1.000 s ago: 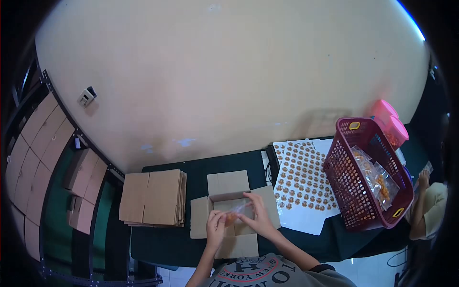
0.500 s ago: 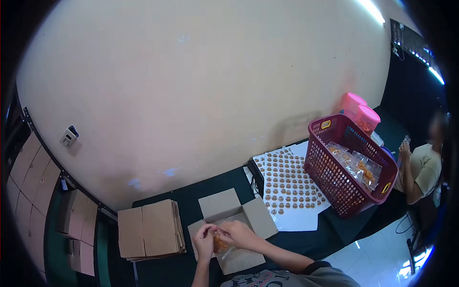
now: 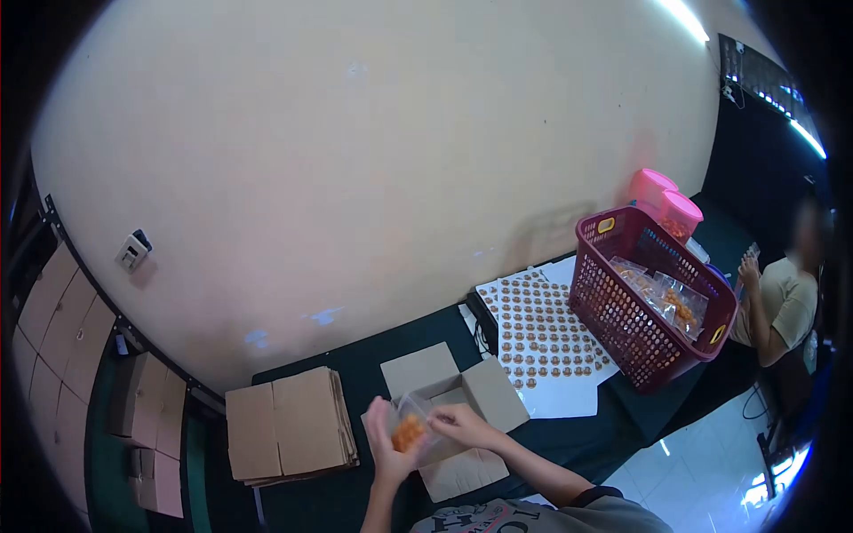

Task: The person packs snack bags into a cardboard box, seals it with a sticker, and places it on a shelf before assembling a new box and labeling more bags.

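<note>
A clear plastic bag with orange snack pieces (image 3: 409, 433) is held upright over an open cardboard box (image 3: 496, 395). My left hand (image 3: 387, 449) is wrapped round the bag's left side and bottom, fingers pointing up. At the bag's right edge, my right hand (image 3: 458, 426) has its fingers pinched together; what is between them is too small to make out. The box's flaps are spread outward, and its inside is partly hidden by my hands and the bag.
Flattened cartons (image 3: 306, 417) are stacked left of the box. Sticker sheets (image 3: 546, 338) lie to the right, beside a maroon basket (image 3: 622, 329) of filled bags. Pink-lidded tubs (image 3: 680, 213) stand behind it. A co-worker (image 3: 786, 298) is at the far right.
My left hand has opened out from a pinch at the bag's top to a hold round its side. The bag now stands more upright, and my right hand has shifted slightly right.
</note>
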A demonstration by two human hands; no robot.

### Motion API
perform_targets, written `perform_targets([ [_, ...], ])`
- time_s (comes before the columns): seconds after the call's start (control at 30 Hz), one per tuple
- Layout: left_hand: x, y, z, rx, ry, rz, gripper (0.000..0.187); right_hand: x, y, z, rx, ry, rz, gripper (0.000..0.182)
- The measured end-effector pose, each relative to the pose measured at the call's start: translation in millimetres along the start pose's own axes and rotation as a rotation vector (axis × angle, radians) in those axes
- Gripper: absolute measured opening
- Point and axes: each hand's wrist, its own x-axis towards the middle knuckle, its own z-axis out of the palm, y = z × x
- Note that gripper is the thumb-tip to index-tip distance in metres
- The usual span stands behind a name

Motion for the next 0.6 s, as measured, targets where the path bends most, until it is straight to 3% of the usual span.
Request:
perform_targets([
  [0.03,-3,3,0,0.177,0.052,0.132,0.041,4,6,-2,-0.048,-0.052,0.066,0.026],
  [0.07,-14,-10,4,0.031,-0.133,0.036,0.049,6,-2,2,-0.047,-0.068,0.065,0.026],
  [0.1,-25,-23,8,-0.119,-0.313,-0.064,0.058,6,-14,7,0.286,-0.128,0.045,0.031],
  [0.13,-28,-27,8,-0.110,-0.299,-0.077,0.058,6,-30,11,0.621,-0.187,0.030,0.038],
  [0.17,-28,-30,7,-0.390,-0.218,-0.243,0.055,4,-52,7,0.973,-0.329,0.063,0.048],
  [0.2,-27,-32,5,-0.670,-0.129,-0.400,0.052,12,-53,-1,0.976,-0.348,0.065,0.048],
  [0.23,-25,-33,3,-0.795,-0.137,-0.502,0.044,20,-49,-11,0.647,-0.686,0.151,0.048],
  [0.3,-31,-48,-1,-0.770,-0.124,-0.496,0.043,29,-41,-19,-0.080,-1.286,0.292,0.049],
  [0.33,-32,-54,-2,-0.756,-0.127,-0.480,0.043,28,-48,-10,-0.886,-0.785,0.092,0.048],
  [0.37,-30,-47,-6,-0.758,-0.106,-0.507,0.042,22,-61,1,-1.573,-0.142,-0.137,0.047],
  [0.4,-33,-50,-10,-0.750,-0.097,-0.506,0.042,24,-78,-2,-1.567,-0.145,-0.149,0.047],
  [0.47,-41,-61,-10,-0.700,-0.084,-0.529,0.042,44,-121,-27,-0.988,0.140,-0.963,0.047],
  [0.6,-53,-60,-10,-0.729,-0.088,-0.654,0.040,45,-127,-43,-1.020,0.059,-1.116,0.047],
])
